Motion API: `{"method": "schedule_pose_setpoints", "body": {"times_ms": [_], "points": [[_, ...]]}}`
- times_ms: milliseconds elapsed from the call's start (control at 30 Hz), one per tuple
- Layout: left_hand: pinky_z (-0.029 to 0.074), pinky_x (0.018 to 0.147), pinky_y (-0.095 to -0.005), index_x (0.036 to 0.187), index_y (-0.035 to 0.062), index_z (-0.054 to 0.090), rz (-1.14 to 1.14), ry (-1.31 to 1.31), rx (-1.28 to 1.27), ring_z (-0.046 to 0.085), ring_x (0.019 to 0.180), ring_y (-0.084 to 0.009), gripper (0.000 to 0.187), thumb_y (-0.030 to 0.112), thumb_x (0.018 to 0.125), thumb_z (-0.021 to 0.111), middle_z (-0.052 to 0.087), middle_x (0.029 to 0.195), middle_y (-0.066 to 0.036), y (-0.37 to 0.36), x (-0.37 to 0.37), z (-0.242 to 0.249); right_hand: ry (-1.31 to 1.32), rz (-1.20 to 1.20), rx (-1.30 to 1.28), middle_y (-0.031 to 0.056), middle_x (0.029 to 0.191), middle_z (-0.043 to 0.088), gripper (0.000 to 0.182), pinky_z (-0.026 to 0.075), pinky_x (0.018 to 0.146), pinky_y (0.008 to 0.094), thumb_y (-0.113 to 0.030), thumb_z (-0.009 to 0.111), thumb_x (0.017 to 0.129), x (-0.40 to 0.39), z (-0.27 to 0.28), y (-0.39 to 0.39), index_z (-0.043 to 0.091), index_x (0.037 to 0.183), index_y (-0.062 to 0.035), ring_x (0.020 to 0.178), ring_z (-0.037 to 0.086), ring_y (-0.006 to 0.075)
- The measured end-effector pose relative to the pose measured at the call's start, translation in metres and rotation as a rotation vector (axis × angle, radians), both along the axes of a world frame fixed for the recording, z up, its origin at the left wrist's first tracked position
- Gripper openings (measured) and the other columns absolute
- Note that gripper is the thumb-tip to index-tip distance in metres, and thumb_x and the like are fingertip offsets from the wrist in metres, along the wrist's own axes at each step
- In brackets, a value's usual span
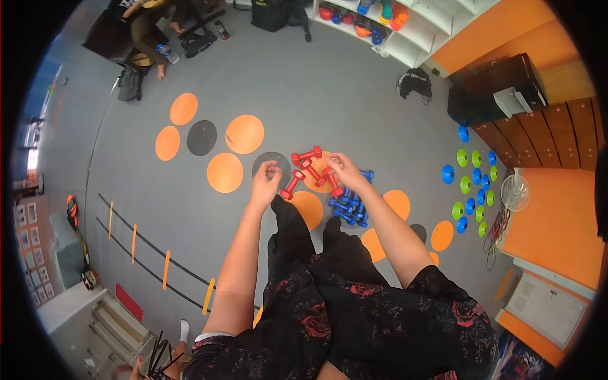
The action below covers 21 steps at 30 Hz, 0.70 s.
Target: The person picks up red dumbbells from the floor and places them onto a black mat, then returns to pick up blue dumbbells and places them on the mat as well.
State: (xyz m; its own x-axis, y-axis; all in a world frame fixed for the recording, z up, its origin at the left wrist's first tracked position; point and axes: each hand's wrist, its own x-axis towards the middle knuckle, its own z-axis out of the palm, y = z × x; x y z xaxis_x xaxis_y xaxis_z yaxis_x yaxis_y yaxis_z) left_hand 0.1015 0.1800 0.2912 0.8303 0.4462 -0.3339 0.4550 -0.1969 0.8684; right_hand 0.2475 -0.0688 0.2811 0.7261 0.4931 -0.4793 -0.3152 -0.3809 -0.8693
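Note:
My left hand [266,183] is over a dark floor disc [270,158], left of the red dumbbells, with its fingers loosely bent and apart and nothing visible in them. Just right of the red pile, my right hand [345,170] hovers with fingers loosely apart, also empty. Several red dumbbells [307,155] lie loosely together between the hands, partly on an orange disc [315,180]. One red dumbbell [292,184] lies close to my left hand. Below my right hand is a pile of blue dumbbells [349,206], partly hidden by my forearm.
More orange discs [244,133] lie on the grey floor. An agility ladder [166,269] stretches at the lower left. Blue and green cones [465,184] stand at the right. Shelves [405,49] hold equipment. A person's legs [147,41] show at the upper left, another person's foot [184,330] lower left.

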Motion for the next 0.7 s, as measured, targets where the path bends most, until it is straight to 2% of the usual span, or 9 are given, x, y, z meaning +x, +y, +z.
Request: {"method": "schedule_pose_setpoints", "body": {"times_ms": [100,233,367,400,467,533,600,633,700], "points": [[0.055,0.087,-0.0341,0.132,0.0027,0.060,-0.092,0.031,-0.013,0.070,0.102,-0.0200,0.040,0.021,0.097,0.069,0.070,0.114,-0.011,0.036,0.027,-0.054,0.140,-0.068,-0.068,0.0104,0.114,0.067,0.043,0.053,0.091,0.0331,-0.037,0.063,0.104,0.007,-0.025,0.019,0.059,0.130,-0.0024,0.103,0.065,0.0191],[0.056,0.086,-0.0351,0.131,0.0026,0.060,-0.097,0.076,-0.097,0.071,0.101,-0.0221,0.040,0.021,0.097,0.069,0.070,0.113,-0.013,0.064,0.052,-0.134,0.123,-0.085,-0.220,0.0118,0.116,0.069,0.046,0.052,0.093,0.0334,-0.038,0.067,0.102,0.018,-0.089,0.042,0.060,0.129,-0.0014,0.105,0.067,0.0209],[0.056,0.088,-0.0377,0.129,0.0019,0.061,-0.114,0.178,-0.106,0.072,0.100,-0.0275,0.039,0.022,0.096,0.069,0.072,0.111,-0.017,0.069,0.063,-0.246,0.174,-0.158,-0.221,0.0149,0.117,0.069,0.053,0.051,0.096,0.0361,-0.042,0.073,0.097,0.016,-0.234,0.037,0.061,0.128,-0.0009,0.111,0.065,0.0223],[0.056,0.088,-0.0376,0.129,0.0020,0.061,-0.116,0.180,-0.095,0.072,0.100,-0.0282,0.040,0.022,0.096,0.069,0.072,0.112,-0.017,0.068,0.065,-0.276,0.103,-0.064,-0.346,0.0188,0.119,0.068,0.058,0.051,0.097,0.0386,-0.044,0.076,0.094,0.021,-0.249,0.042,0.062,0.126,0.0021,0.113,0.066,0.0277],[0.056,0.088,-0.0376,0.130,0.0022,0.061,-0.114,0.236,-0.107,0.072,0.100,-0.0288,0.040,0.023,0.096,0.069,0.072,0.113,-0.018,0.063,0.061,-0.333,-0.017,-0.006,-0.438,0.0251,0.122,0.067,0.069,0.050,0.100,0.0425,-0.047,0.081,0.086,0.020,-0.326,0.036,0.061,0.124,0.0074,0.115,0.065,0.0367],[0.056,0.088,-0.0376,0.131,0.0013,0.061,-0.090,0.305,-0.101,0.072,0.100,-0.0297,0.046,0.027,0.094,0.070,0.072,0.113,-0.018,0.057,0.061,-0.388,-0.018,0.052,-0.499,0.0275,0.132,0.061,0.073,0.049,0.104,0.0432,-0.045,0.083,0.084,0.021,-0.380,0.039,0.059,0.129,0.0073,0.125,0.060,0.0373],[0.055,0.091,-0.0387,0.133,0.0010,0.059,-0.136,0.395,-0.058,0.071,0.103,-0.0307,0.052,0.030,0.091,0.072,0.071,0.116,-0.019,0.051,0.058,-0.452,0.033,0.143,-0.524,0.0275,0.138,0.056,0.083,0.045,0.110,0.0445,-0.045,0.083,0.081,0.019,-0.471,0.032,0.052,0.141,0.0040,0.131,0.055,0.0395],[0.055,0.093,-0.0398,0.135,0.0007,0.058,-0.183,0.452,-0.005,0.070,0.106,-0.0316,0.059,0.032,0.088,0.074,0.070,0.118,-0.019,0.046,0.052,-0.484,-0.024,0.194,-0.572,0.0279,0.143,0.052,0.087,0.043,0.113,0.0454,-0.045,0.083,0.081,0.022,-0.474,0.043,0.049,0.145,0.0028,0.135,0.051,0.0415],[0.054,0.096,-0.0410,0.137,0.0010,0.056,-0.213,0.510,0.048,0.069,0.111,-0.0333,0.065,0.035,0.085,0.076,0.069,0.121,-0.020,0.035,0.045,-0.542,-0.066,0.280,-0.593,0.0280,0.148,0.047,0.093,0.042,0.115,0.0469,-0.041,0.083,0.082,0.020,-0.532,0.052,0.039,0.152,0.0013,0.139,0.048,0.0420]]}}
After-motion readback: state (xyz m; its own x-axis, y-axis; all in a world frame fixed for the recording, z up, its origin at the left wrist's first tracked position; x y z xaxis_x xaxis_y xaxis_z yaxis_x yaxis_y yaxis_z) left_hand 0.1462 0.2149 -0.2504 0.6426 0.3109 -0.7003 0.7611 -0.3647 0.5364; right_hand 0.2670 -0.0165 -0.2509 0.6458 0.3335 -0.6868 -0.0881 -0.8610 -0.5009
